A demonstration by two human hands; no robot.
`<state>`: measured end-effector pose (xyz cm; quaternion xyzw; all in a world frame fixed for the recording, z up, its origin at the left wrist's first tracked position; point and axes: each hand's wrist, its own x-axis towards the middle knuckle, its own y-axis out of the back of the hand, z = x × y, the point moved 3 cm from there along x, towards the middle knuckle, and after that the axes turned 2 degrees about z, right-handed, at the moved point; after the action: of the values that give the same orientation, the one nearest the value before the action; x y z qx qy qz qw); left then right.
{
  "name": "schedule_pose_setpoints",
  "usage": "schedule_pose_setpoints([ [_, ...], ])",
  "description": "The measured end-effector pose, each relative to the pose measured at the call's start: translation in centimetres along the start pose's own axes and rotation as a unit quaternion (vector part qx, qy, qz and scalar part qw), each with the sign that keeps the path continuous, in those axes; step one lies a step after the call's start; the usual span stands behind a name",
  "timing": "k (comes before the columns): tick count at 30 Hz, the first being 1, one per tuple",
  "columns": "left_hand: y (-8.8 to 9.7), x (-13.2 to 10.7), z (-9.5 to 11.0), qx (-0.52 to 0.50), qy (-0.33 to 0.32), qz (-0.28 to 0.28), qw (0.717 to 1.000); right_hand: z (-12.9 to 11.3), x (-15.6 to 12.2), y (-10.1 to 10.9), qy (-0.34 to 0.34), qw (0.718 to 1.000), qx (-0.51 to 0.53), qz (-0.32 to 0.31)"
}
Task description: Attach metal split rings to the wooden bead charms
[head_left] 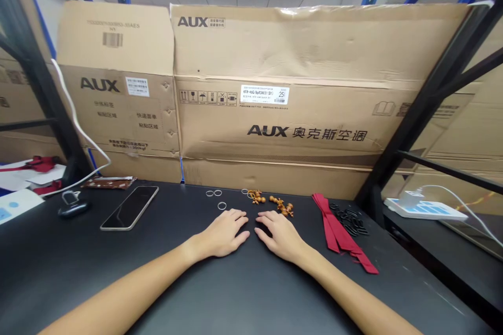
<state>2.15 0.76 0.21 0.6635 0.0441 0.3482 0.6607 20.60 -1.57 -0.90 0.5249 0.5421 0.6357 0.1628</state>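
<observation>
My left hand (225, 232) rests palm down on the black tabletop (220, 293), fingers stretched forward and nothing held. Beside it, my right hand (280, 235) lies flat in the same way, a small gap between the two. Just beyond my left fingertips is a thin metal ring (222, 205), with two more rings (214, 193) behind it. Past my right fingers sit small brown gourd-shaped bead charms (283, 205) on orange cord, and another such charm (257, 198) lies near a ring. To the right are red ribbon strips (341, 233) and several black plastic buckles (350, 221).
A smartphone (130, 208) lies at the left, near a dark rounded object (74, 208) and a brown wrapper (110, 182). Large cardboard panels (298, 52) stand along the back edge. A black rack post (424, 110) and a white power strip (424, 210) are on the right.
</observation>
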Motion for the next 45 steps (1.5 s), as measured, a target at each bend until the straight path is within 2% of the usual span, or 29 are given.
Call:
schedule_pose_setpoints([
  [4, 0.1, 0.0, 0.0, -0.009, -0.001, 0.008, 1.0, 0.6, 0.2, 0.6, -0.047, 0.994, -0.081, 0.062],
  [8, 0.2, 0.0, 0.1, -0.016, 0.0, 0.007, 1.0, 2.2, 0.1, 1.1, -0.139, 0.961, -0.208, 0.122],
  [11, 0.3, 0.0, 0.2, -0.009, 0.004, 0.0, 1.0, 3.2, -0.2, 0.8, -0.187, 0.946, -0.234, 0.122],
  [14, 0.4, 0.1, 0.3, -0.002, 0.004, -0.006, 1.0, 3.5, -0.3, 0.3, -0.21, 0.952, -0.2, 0.094],
  [17, 0.3, 0.0, 0.2, -0.01, 0.002, 0.001, 1.0, 3.3, -0.3, 0.1, -0.208, 0.958, -0.186, 0.072],
  [24, 0.1, 0.0, 0.1, -0.011, 0.01, 0.02, 1.0, 2.9, -0.2, -0.6, -0.171, 0.97, -0.162, 0.064],
  [26, -0.1, -0.1, 0.1, 0.011, 0.044, 0.047, 0.998, 2.7, -0.2, -0.7, -0.159, 0.978, -0.118, 0.059],
  [28, -0.4, -0.3, 0.0, 0.047, 0.104, 0.074, 0.991, 2.3, -0.1, -0.8, -0.127, 0.989, -0.044, 0.06],
  [30, -0.8, -0.5, -0.2, 0.079, 0.159, 0.08, 0.981, 1.9, 0.0, -0.8, -0.089, 0.993, 0.036, 0.068],
  [32, -1.0, -0.6, -0.2, 0.095, 0.184, 0.073, 0.976, 1.6, 0.0, -0.7, -0.065, 0.991, 0.094, 0.07],
  [34, -0.9, -0.5, 0.0, 0.09, 0.167, 0.065, 0.98, 1.5, 0.0, -0.7, -0.061, 0.988, 0.124, 0.066],
  [40, 0.1, 0.0, 1.0, -0.001, 0.019, 0.022, 1.0, 1.4, -0.1, -0.6, -0.073, 0.983, 0.161, 0.045],
  [45, 0.4, -0.1, 1.2, -0.039, -0.004, 0.031, 0.999, 1.1, 0.1, -0.2, -0.048, 0.982, 0.174, 0.058],
])
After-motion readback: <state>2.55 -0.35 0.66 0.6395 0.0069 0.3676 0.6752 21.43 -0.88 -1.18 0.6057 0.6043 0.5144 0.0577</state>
